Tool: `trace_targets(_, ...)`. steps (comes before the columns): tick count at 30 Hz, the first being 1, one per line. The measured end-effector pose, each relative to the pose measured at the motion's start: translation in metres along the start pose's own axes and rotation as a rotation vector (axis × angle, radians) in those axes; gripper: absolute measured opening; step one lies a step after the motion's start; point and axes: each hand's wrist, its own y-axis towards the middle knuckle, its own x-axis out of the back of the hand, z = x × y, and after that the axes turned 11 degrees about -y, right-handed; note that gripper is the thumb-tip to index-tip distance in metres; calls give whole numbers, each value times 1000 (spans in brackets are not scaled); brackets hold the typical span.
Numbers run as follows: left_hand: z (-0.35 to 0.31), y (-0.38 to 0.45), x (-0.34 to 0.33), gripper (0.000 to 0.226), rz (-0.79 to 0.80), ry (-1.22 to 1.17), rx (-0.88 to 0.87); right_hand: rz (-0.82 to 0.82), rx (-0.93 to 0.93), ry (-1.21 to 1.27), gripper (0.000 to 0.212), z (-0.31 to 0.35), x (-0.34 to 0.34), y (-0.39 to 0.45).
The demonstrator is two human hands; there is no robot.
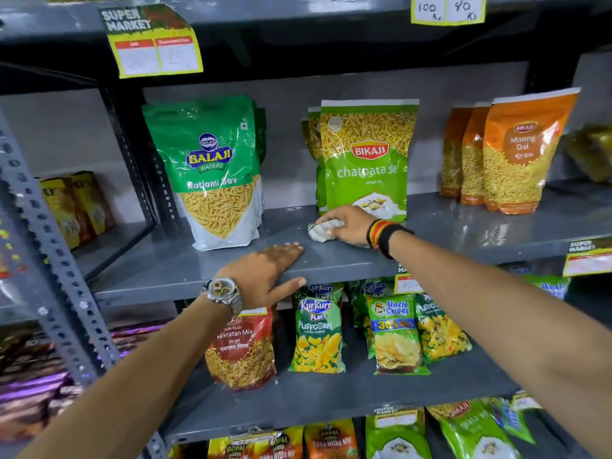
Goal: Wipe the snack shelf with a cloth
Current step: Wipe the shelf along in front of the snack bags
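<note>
The grey metal snack shelf (463, 226) runs across the middle of the head view. My right hand (347, 226) presses a crumpled pale cloth (319, 230) onto the shelf, just in front of the green Bikaji chatpata sev packs (364, 160). My left hand (268, 276) rests flat on the shelf's front edge, fingers spread on top and thumb over the lip, with a wristwatch on the wrist. It lies a little nearer and to the left of the cloth. A green Balaji Ratlami sev pack (215, 173) stands to the left of both hands.
Orange Bikaji moong dal packs (516, 154) stand at the shelf's right. Below hang Kurkure Puffcorn (318, 332), Uncle Chips (395, 336) and a red Navratan Mix pack (241, 352). A perforated upright post (56, 260) bounds the left side. Yellow price tags (155, 51) hang from the shelf above.
</note>
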Motion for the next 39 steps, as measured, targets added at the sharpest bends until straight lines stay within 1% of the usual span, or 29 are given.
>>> trace_targets(3,2,0,-1,74,-3,1,-9,24,18,-20,35,3,-1,-9)
trace_targets(5,3,1,-1,74,-16,-3,-20,64,59,-12,36,5,10,-37)
trace_targets(7,3,2,-1,75,-16,0,-24,138,76,44,32,12,26,-75)
trace_targets(9,4,2,-2,77,0,4,-27,255,88,91,31,16,45,-110)
trace_targets(10,4,2,-2,79,5,2,-26,279,87,121,31,14,54,-119)
trace_targets(11,3,1,-2,80,6,0,-24,271,91,138,32,10,64,-121)
trace_targets(13,2,1,-1,81,4,0,-20,169,9,164,30,-6,73,-110)
trace_targets(15,1,0,0,77,-8,0,-17,68,-81,130,29,-20,70,-93)
trace_targets(17,-1,0,2,76,-8,-1,-13,13,-99,41,32,-36,52,-81)
trace_targets(19,-2,0,1,76,-4,1,-7,-4,-74,19,31,-45,36,-83)
trace_targets(21,0,1,-1,77,2,-3,-1,82,-19,87,29,-45,37,-98)
trace_targets(23,4,2,-2,80,6,-6,9,229,75,108,30,-49,57,-115)
trace_targets(24,5,2,-2,81,5,-2,11,249,105,98,31,-57,70,-120)
trace_targets(25,4,3,-3,81,4,6,13,223,111,104,33,-69,82,-121)
trace_targets(28,-15,17,-2,80,-26,19,26,21,12,94,35,-109,114,-113)
trace_targets(30,-38,39,-2,82,-29,16,43,-34,-15,83,34,-128,118,-98)
trace_targets(32,-62,64,-5,83,-31,-1,68,-14,-12,88,34,-137,113,-79)
trace_targets(35,-90,92,-18,82,-60,-38,139,49,56,109,32,-144,96,-52)
trace_targets(37,-98,99,-28,82,-50,-44,175,95,114,66,34,-149,85,-39)
trace_targets(39,-100,101,-32,82,-22,-38,201,125,127,49,35,-156,77,-34)
